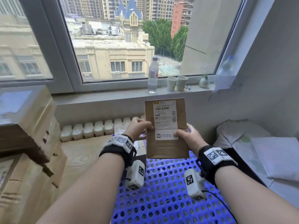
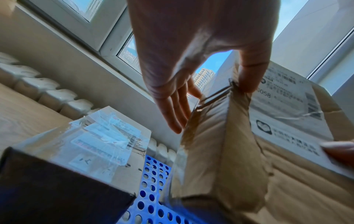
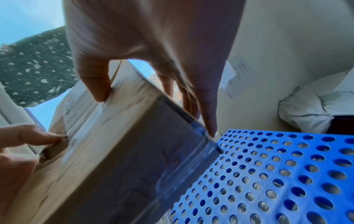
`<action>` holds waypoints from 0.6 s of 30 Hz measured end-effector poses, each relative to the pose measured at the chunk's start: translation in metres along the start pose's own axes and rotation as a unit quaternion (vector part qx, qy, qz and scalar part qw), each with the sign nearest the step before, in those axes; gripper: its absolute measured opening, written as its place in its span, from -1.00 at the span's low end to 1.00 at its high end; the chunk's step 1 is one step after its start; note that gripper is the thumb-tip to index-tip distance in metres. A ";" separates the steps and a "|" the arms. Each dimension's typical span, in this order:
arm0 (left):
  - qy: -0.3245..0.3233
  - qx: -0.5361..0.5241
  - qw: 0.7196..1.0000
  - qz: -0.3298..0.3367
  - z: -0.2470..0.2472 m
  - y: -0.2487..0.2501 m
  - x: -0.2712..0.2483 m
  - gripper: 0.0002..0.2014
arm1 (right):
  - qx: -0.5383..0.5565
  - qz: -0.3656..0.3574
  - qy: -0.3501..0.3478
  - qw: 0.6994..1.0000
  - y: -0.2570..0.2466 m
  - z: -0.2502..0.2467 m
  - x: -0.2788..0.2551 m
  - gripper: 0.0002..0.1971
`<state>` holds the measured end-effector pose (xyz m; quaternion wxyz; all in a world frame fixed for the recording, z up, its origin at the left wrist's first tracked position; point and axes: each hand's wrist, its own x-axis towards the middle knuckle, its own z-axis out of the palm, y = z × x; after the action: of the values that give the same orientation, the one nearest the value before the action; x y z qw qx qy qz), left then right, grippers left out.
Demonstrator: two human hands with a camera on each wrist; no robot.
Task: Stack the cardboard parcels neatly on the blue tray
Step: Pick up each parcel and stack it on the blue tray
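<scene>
A flat cardboard parcel point(image 1: 166, 126) with a white shipping label is held upright in the air above the far part of the blue perforated tray point(image 1: 165, 191). My left hand point(image 1: 139, 128) grips its left edge, thumb on the front face and fingers behind. My right hand point(image 1: 188, 136) grips its right edge the same way, thumb on the label. The left wrist view shows the parcel point(image 2: 239, 144), my left hand point(image 2: 191, 75) and a second taped parcel point(image 2: 95, 144) lying at the tray's point(image 2: 153, 197) left. In the right wrist view my right hand point(image 3: 153, 68) pinches the parcel point(image 3: 107, 159) over the tray point(image 3: 287, 174).
A stack of large cardboard boxes point(image 1: 32, 159) stands at the left. A radiator point(image 1: 97, 130) runs under the windowsill, which carries a water bottle point(image 1: 153, 75), two paper cups point(image 1: 177, 83) and a small vase point(image 1: 203, 81). White plastic mail bags point(image 1: 252, 143) lie at the right.
</scene>
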<state>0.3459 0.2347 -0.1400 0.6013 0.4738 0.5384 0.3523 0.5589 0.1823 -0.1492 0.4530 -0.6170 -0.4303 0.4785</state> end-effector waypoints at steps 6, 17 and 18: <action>0.035 0.045 0.998 -0.023 0.001 -0.013 0.035 -0.77 | 0.019 0.036 0.002 0.999 0.018 0.003 0.045 -0.55; 0.129 0.205 0.969 -0.041 -0.003 -0.054 0.075 -0.65 | -0.025 0.127 -0.055 0.990 0.066 0.021 0.110 -0.49; 0.142 0.219 0.965 -0.039 -0.004 -0.056 0.077 -0.59 | -0.027 0.133 -0.056 0.989 0.069 0.022 0.114 -0.57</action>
<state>0.3504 0.2907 -0.2168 0.4136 0.5178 0.7003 0.2655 0.5637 0.2800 -0.2420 0.3438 -0.6533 -0.3815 0.5563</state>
